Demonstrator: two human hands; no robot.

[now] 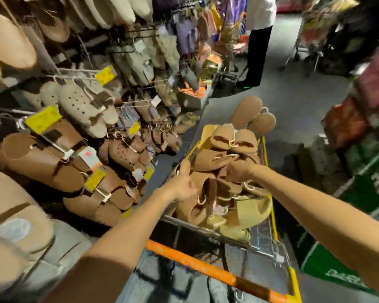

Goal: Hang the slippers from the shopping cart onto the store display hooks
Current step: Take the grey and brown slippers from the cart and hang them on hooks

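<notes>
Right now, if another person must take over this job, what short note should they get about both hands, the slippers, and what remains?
Left hand: reaching into the shopping cart, fingers curled on a brown slipper in the pile.
Right hand: also in the cart, gripping a second brown slipper higher on the heap.
The cart holds a full heap of brown slippers and some yellow ones.
The display hooks on the left already carry many slippers.
Left to do: lift these out, hang them, then continue with the heap.

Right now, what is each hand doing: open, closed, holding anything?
Left hand: curled, gripping a brown slipper in the cart.
Right hand: curled on the brown slipper pile; exact grip cannot be told.
</notes>
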